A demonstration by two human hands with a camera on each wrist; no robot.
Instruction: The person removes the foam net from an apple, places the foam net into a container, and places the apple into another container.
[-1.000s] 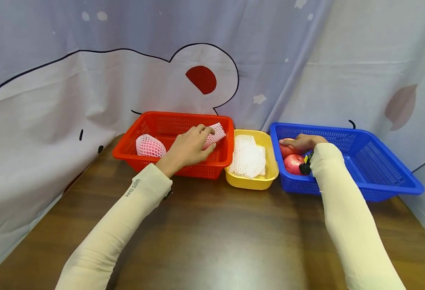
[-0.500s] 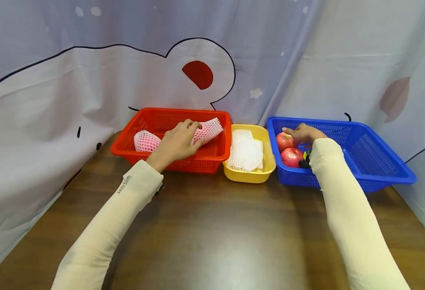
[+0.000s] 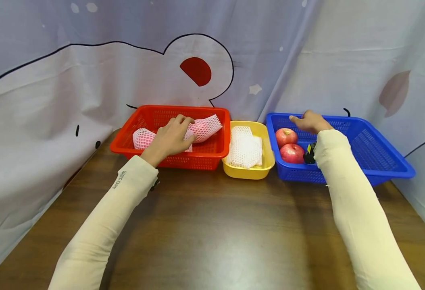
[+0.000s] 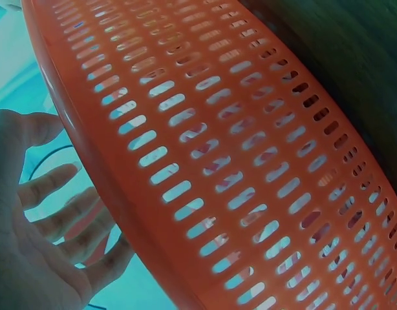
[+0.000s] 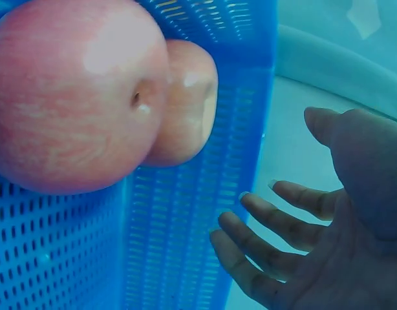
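Observation:
My left hand (image 3: 171,137) hovers over the red basket (image 3: 194,163) with loosely bent fingers. Just right of its fingertips lies a fruit in a pink foam net (image 3: 207,128); another netted fruit (image 3: 142,138) sits further left, partly hidden by the wrist. In the left wrist view the fingers (image 4: 46,187) are spread with nothing between them, behind the basket's wall. My right hand (image 3: 309,121) is above the blue basket (image 3: 366,145), apart from two red apples (image 3: 286,137) at that basket's left end. The right wrist view shows its fingers (image 5: 276,226) relaxed and holding nothing.
Between the two larger baskets stands a small yellow basket (image 3: 246,173) with white foam nets (image 3: 245,149) in it. All three stand along the back of a brown wooden table (image 3: 212,225). A printed curtain (image 3: 143,80) hangs behind them.
My right hand has risen off the apples and moved away to the right, leaving both in the basket. My left hand has come off the right netted fruit and shifted left.

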